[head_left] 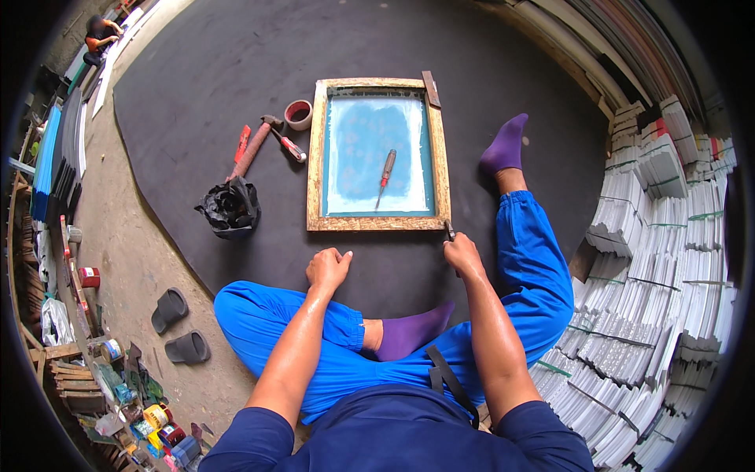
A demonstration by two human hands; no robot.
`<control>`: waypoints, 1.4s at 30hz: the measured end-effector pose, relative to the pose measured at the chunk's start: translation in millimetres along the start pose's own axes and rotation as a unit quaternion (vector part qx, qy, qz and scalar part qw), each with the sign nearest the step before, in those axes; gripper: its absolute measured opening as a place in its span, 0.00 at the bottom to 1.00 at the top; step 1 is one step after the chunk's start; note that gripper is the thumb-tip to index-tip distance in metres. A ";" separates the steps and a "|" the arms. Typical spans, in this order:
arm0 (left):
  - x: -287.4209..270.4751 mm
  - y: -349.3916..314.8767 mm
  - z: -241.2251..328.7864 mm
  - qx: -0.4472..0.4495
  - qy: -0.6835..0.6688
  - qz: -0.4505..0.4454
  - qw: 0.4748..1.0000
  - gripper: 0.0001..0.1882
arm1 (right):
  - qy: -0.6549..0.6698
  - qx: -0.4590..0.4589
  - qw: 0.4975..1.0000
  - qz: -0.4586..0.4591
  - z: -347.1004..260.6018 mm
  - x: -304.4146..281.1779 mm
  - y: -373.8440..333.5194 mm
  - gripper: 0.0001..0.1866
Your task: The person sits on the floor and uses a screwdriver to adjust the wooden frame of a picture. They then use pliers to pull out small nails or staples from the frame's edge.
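Observation:
A wooden screen-printing frame (pixel 379 225) with blue and white mesh lies flat on the dark mat. My right hand (pixel 462 255) is closed around a dark metal tool like pliers (pixel 450 230), its tip at the frame's near right corner. Just below the near edge, my left hand (pixel 328 268) is closed, apart from the frame; whatever its fingers may hold is hidden. On the mesh rests a screwdriver (pixel 388 168) with a red and grey handle. A rusty flat metal piece (pixel 431 89) lies over the far right corner.
Left of the frame are a tape roll (pixel 299 116), a hammer (pixel 253 147), a red cutter (pixel 242 144), another red-handled tool (pixel 293 148) and a crumpled black bag (pixel 230 209). Bundled white strips (pixel 629 299) stack at right. Slippers (pixel 187 348) lie at left. Another person (pixel 100 38) sits far left.

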State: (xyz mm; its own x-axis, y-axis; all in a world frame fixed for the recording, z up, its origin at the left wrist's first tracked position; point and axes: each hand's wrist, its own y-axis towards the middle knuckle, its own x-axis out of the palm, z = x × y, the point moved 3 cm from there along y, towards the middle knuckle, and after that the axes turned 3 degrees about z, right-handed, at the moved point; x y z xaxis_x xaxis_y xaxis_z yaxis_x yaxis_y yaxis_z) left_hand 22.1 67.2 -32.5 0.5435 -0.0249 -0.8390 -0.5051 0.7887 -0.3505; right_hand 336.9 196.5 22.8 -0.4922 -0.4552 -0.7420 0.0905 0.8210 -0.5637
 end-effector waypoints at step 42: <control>8.3 6.2 79.2 0.167 -0.054 0.061 0.983 0.17 | 0.039 -0.026 0.995 0.087 18.8 24.4 -0.7 0.18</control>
State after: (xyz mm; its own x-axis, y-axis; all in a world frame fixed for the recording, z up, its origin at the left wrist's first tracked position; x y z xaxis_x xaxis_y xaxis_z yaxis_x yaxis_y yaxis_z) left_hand 76.6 120.5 -8.7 0.5701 0.1332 -0.8107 -0.3326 0.9397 -0.0795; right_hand 341.2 178.3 -1.7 -0.5389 -0.2782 -0.7951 0.1359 0.9028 -0.4079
